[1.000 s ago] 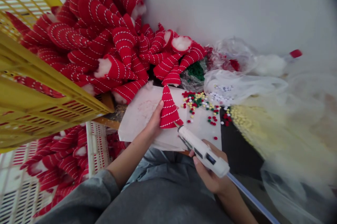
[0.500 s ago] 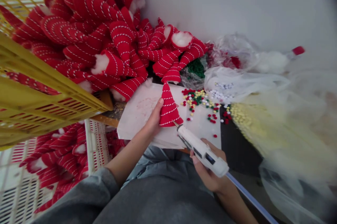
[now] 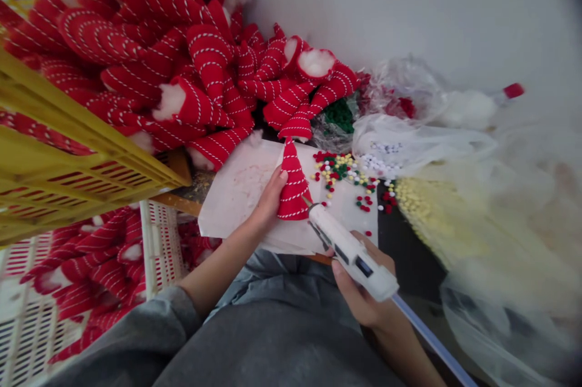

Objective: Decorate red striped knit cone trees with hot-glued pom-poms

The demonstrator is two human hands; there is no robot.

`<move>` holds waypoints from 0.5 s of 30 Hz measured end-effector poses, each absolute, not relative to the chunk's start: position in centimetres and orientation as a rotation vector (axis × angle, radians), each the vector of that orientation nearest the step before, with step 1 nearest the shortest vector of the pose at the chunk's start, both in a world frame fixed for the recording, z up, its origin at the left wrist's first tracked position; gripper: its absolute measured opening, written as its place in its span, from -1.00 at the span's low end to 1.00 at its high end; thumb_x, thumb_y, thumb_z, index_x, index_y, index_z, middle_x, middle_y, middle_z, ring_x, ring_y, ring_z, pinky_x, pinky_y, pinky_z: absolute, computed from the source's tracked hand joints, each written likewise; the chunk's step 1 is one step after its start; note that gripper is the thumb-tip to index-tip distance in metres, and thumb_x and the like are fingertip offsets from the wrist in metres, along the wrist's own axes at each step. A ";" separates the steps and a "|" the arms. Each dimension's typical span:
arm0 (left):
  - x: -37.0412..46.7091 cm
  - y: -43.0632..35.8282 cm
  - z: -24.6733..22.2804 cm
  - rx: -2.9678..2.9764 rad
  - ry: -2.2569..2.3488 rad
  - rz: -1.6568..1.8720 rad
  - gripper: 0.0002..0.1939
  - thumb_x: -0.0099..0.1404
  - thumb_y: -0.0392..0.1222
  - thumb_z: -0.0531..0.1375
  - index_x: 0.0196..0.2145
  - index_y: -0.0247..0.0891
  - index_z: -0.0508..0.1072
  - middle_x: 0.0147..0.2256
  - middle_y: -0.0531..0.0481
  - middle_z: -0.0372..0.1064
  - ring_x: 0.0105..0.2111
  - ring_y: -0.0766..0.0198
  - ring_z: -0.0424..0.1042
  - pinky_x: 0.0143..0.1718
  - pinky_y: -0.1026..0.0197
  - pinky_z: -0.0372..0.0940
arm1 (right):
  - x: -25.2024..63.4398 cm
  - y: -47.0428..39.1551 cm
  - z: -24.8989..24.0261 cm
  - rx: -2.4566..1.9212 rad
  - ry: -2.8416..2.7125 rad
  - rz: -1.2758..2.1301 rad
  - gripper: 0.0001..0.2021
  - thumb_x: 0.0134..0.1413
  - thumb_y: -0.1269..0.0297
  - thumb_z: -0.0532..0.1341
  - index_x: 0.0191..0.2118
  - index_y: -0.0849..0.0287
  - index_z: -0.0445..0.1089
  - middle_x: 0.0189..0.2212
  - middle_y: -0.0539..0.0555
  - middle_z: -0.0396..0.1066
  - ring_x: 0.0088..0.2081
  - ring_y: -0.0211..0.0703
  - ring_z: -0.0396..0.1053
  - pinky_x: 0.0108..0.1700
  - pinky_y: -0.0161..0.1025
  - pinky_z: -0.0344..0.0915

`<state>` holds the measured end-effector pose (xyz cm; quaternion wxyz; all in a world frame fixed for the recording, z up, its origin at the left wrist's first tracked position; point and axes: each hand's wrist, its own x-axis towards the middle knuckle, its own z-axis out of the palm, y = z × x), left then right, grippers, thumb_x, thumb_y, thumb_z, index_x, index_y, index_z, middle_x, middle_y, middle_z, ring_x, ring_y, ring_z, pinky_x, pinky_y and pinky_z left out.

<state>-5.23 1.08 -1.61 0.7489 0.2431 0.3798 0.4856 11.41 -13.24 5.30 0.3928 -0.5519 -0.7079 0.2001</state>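
My left hand [image 3: 271,198] is closed on the left edge of a red cone hat [image 3: 294,188] with white dashed stripes. The hat lies with its tip pointing away from me, over a white sheet [image 3: 231,205]. In my right hand [image 3: 364,290] is a white glue gun [image 3: 348,247], my fingers wrapped around it. Its metal nozzle is at the hat's lower right edge; whether it touches the fabric I cannot tell. Small red, green, yellow and white pompoms [image 3: 339,167] lie scattered on the sheet to the right of the hat.
Stuffed red striped cones [image 3: 209,59] are heaped at the back left behind a yellow crate [image 3: 91,156]. More fill a white crate [image 3: 163,247] below. Plastic bags [image 3: 409,132] of pompoms line the right. A pale cord [image 3: 427,332] trails from the glue gun.
The glue gun's nozzle has shifted up and slightly right along the hat's edge. The hat has turned slightly in my left hand. The view has shifted a little.
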 end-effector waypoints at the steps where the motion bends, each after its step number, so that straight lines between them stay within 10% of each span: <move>1: -5.2 1.0 -1.7 0.547 0.818 1.067 -0.38 0.22 0.21 0.36 0.11 -0.19 0.45 -0.26 -0.05 0.61 -0.34 0.09 0.59 -0.23 0.09 0.46 | 11.4 -13.0 5.3 -1.391 -1.798 0.526 -0.93 0.24 0.35 0.18 -0.26 0.12 0.42 -0.40 0.05 0.40 -0.44 -0.17 0.41 -0.43 -0.25 0.37; 15: -5.0 0.7 -1.8 0.628 0.793 1.083 -0.40 0.21 0.21 0.36 0.09 -0.16 0.44 -0.08 -0.08 0.59 -0.09 0.00 0.59 -0.04 0.03 0.43 | 10.9 -13.2 4.9 -1.480 -1.687 0.577 -0.86 0.28 0.32 0.18 -0.32 0.12 0.45 -0.40 0.10 0.46 -0.38 -0.13 0.47 -0.25 -0.19 0.47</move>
